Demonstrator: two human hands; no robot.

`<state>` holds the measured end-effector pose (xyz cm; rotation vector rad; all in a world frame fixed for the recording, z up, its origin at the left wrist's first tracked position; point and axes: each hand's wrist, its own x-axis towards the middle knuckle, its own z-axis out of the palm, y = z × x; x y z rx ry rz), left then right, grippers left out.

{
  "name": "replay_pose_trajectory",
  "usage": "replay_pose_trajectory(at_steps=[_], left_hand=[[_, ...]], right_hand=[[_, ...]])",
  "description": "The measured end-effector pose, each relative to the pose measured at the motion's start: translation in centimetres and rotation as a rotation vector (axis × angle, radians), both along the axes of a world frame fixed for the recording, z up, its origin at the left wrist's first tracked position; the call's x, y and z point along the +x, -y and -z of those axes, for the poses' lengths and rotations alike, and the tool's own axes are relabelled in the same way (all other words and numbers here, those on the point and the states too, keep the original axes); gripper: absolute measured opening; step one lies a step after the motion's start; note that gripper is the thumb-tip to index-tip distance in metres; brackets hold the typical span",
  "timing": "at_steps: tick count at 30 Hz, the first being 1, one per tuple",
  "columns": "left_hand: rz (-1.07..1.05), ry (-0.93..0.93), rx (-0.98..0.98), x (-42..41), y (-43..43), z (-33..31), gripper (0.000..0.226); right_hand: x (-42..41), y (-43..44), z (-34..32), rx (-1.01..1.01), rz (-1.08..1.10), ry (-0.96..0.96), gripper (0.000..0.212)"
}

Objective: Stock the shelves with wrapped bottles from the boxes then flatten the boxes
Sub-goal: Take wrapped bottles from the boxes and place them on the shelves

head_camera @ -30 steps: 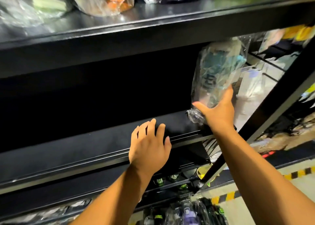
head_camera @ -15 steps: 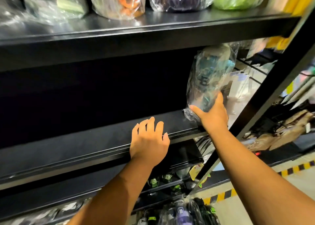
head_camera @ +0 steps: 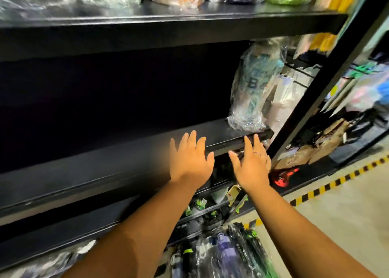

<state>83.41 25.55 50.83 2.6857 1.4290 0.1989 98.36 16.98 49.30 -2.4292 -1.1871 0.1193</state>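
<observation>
clear-plastic-wrapped teal bottle (head_camera: 253,88) stands upright at the right end of the black metal shelf (head_camera: 105,161), while left hand (head_camera: 190,161) and right hand (head_camera: 251,166) hover spread, holding nothing.

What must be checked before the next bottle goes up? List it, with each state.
1. Bottle stands on the shelf, at its right end: ok.
2. Left hand holds nothing, fingers spread: ok.
3. Right hand holds nothing, apart from the bottle: ok.
4. Bare shelf space left of the bottle: ok.
5. Bottle base back from the front edge: cannot tell; the wrap sits close to it.
6. Box within reach: cannot tell; none in view.
</observation>
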Motion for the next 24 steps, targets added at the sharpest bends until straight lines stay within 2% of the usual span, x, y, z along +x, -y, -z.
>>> replay_pose_trajectory(at_steps=[3, 7, 10, 11, 13, 15, 18, 24], left_hand=[[0.029, -0.047, 0.074, -3.0, 1.9, 1.0, 0.066], [0.026, 0.086, 0.127, -8.6, 5.6, 4.2, 0.066], [-0.19, 0.226, 0.008, -12.5, 9.1, 6.6, 0.064], [-0.284, 0.221, -0.019, -13.8, 10.6, 7.5, 0.062], [-0.429, 0.136, -0.059, -16.4, 14.0, 8.9, 0.056], [-0.523, 0.028, -0.181, -19.1, 17.9, 9.4, 0.055], [-0.637, -0.07, -0.285, -23.9, 24.4, 9.8, 0.058], [-1.033, -0.258, -0.419, -35.3, 36.6, 9.6, 0.066]], right_hand=[[-2.6, 1.9, 2.1, -0.063, -0.033, 0.001, 0.073], [-6.2, 4.2, 4.2, -0.2, -0.15, -0.021, 0.073], [-8.7, 5.4, 4.9, -0.277, -0.292, -0.015, 0.073], [-9.5, 5.9, 5.0, -0.302, -0.348, -0.013, 0.073], [-11.2, 6.8, 5.7, -0.337, -0.467, 0.022, 0.072], [-13.3, 7.9, 6.5, -0.319, -0.584, 0.061, 0.071], [-17.5, 10.1, 7.7, -0.383, -0.738, 0.08, 0.067], [-27.0, 16.4, 8.3, -0.419, -1.009, 0.076, 0.066]])
